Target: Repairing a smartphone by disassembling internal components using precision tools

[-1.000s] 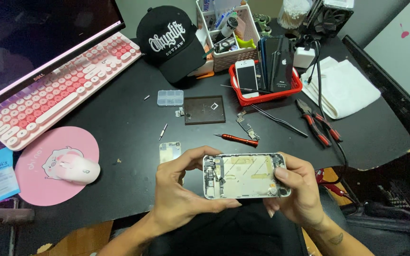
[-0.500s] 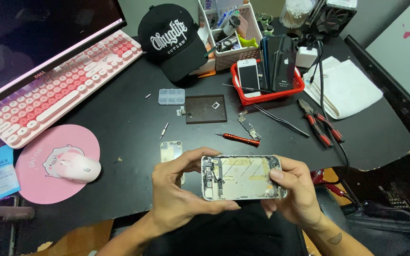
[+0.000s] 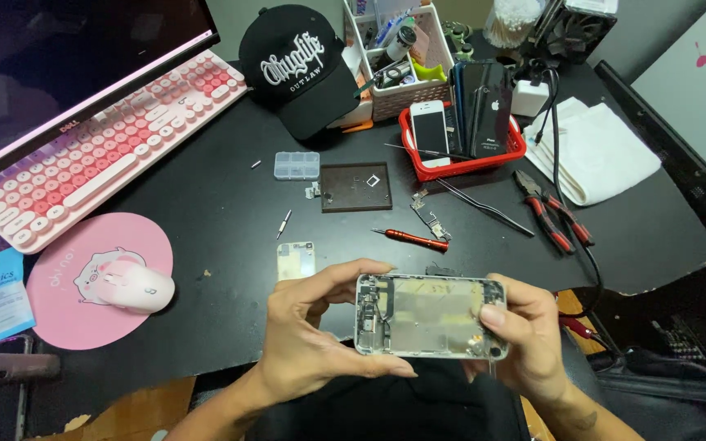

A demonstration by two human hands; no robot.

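Both hands hold an opened phone frame (image 3: pixel 426 315) flat above the front edge of the black desk (image 3: pixel 206 212), its metal inside facing up. My left hand (image 3: pixel 312 327) grips the frame's left end, thumb underneath and fingers over the top edge. My right hand (image 3: pixel 525 335) grips the right end with the thumb resting on the inside near the corner. A small shiny plate (image 3: pixel 296 260) lies on the desk just left of the frame. A red-handled screwdriver (image 3: pixel 408 238) lies beyond it.
A dark square mat (image 3: pixel 356 187), a clear parts box (image 3: pixel 297 165), a red tray of phones (image 3: pixel 461 135), red pliers (image 3: pixel 551 219), a white cloth (image 3: pixel 598 155), a black cap (image 3: pixel 300 65), a pink keyboard (image 3: pixel 100 155) and a pink mouse (image 3: pixel 131 286) on its pad lie around.
The phone frame and both hands have stayed nearly in place; the right thumb has shifted slightly on the frame's right end. The view has drifted a little.
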